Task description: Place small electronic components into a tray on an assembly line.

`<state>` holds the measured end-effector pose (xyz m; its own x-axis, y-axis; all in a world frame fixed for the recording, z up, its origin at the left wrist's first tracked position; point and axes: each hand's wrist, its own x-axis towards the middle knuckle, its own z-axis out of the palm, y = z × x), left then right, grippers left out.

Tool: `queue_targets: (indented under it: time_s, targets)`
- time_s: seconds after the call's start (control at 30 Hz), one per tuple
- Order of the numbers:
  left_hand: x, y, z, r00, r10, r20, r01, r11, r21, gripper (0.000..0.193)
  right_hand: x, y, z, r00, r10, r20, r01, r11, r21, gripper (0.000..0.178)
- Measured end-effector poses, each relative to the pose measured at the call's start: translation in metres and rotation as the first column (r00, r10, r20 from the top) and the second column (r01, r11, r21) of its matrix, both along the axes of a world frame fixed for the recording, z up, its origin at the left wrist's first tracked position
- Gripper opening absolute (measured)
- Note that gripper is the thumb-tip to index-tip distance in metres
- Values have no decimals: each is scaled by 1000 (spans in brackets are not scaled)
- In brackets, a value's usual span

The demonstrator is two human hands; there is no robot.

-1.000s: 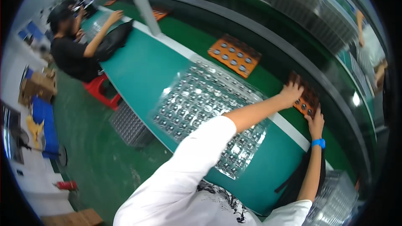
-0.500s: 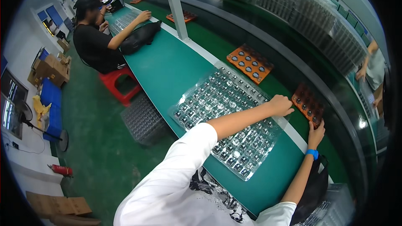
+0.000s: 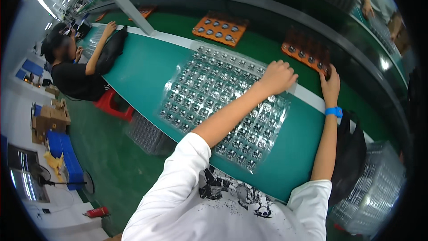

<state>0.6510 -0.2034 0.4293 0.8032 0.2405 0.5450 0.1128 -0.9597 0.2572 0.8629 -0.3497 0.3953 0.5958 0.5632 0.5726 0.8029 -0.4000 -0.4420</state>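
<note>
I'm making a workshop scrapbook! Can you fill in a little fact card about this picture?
Left grip: curled, over the clear tray; any contents hidden
Right grip: at the end of an orange plate
Tray: on the green table, holding rows of small parts
Second orange plate: holds round pieces
Right wrist: blue band
Neighbour: black top, red stool

Right fingers [image 3: 333, 73] grip orange fixture [image 3: 306, 53]; left fingers [image 3: 286, 69] curled above clear tray [image 3: 213, 93] on green table [image 3: 140, 76]
</note>
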Motion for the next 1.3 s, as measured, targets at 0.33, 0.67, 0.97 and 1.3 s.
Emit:
queue_targets:
  time_s: [0.33,0.67,0.97,1.3]
  targets:
    - [-10,14,20,986,-121,114,154,922,-354,15,-61,7,21,979,179,-93,-149,952,267,11]
    - [-29,26,10,998,-28,-63,24,998,-59,21,-108,28,29,930,340,-138,-284,906,315,8]
    - [-34,22,14,996,26,-89,-33,997,-72,23,-118,31,33,872,467,-147,-415,864,284,8]
    - [-34,20,12,999,43,-25,-44,998,-35,20,-118,32,42,841,443,-309,-384,893,235,10]
